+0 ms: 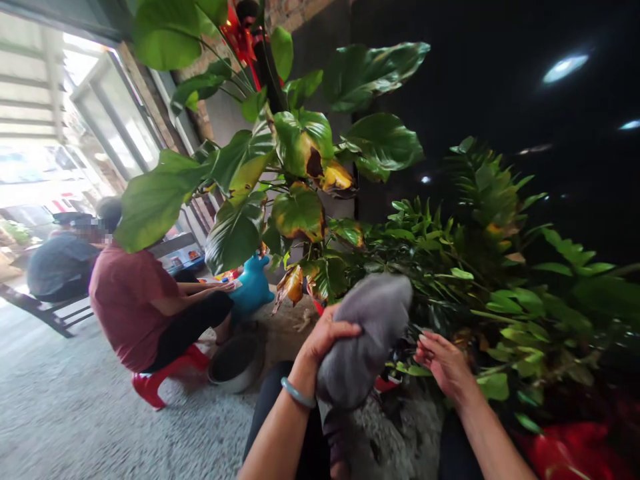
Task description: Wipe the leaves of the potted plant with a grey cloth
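Observation:
My left hand (327,340), with a pale bangle at the wrist, grips a grey, soft, fuzzy oval piece (367,333) shaped like a slipper. The thumb lies across its near face, and the other fingers are hidden behind it. The piece is held up above my knees, slightly blurred. To the right, apart from the piece, my right hand (445,363) has its thumb and forefinger pinched together. Whatever is between those fingertips, perhaps something thin, is too small to make out.
Leafy plants (300,140) rise close in front and to the right. At left, a person in a red shirt (133,300) sits on a red stool (170,377) beside a grey basin (237,363). A blue toy animal (253,287) stands behind. Another person (63,260) sits farther back on a bench.

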Tool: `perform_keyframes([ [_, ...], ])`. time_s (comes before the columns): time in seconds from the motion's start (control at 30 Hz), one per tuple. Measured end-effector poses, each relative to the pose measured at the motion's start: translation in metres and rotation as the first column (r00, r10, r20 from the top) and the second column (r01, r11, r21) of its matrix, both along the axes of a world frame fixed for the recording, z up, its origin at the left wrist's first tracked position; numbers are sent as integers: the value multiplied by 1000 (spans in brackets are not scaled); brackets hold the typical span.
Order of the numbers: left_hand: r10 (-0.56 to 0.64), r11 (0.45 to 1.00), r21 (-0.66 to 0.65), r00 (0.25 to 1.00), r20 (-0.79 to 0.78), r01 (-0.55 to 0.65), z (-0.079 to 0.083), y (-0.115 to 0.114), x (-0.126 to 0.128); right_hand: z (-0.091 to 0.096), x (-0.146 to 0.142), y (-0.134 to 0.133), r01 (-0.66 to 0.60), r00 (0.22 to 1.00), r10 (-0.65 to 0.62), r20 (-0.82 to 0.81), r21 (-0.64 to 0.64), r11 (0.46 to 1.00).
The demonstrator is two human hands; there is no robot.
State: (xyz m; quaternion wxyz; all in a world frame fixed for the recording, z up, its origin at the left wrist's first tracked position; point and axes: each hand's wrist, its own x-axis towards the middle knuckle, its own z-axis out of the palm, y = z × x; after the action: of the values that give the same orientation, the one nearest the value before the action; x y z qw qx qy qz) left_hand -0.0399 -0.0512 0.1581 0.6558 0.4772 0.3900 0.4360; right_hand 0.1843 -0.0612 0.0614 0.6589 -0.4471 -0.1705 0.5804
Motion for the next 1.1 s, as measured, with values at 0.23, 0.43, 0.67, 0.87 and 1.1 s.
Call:
perform_keyframes([
  [0.23,62,998,28,990,-127,-59,-12,18,15,-10,-2,5,28,1000,-28,-7,-40,999],
  [0.43,-363,931,-136,900,-240,339,-13,-14,5,-20,3,5,73,997,-75,-23,-87,994],
  [0.67,-187,981,-86,965,-185,173,2,-2,-1,-15,14,5,251,960,-259,-107,-84,964],
  [0.87,-99,994,32,990,-98,103,24,3,16,-6,10,6,283,948,-277,-157,23,959],
  [1.1,-39,985,164,995,-93,54,12,26,67,-14,14,10,296,947,-285,-150,58,953],
])
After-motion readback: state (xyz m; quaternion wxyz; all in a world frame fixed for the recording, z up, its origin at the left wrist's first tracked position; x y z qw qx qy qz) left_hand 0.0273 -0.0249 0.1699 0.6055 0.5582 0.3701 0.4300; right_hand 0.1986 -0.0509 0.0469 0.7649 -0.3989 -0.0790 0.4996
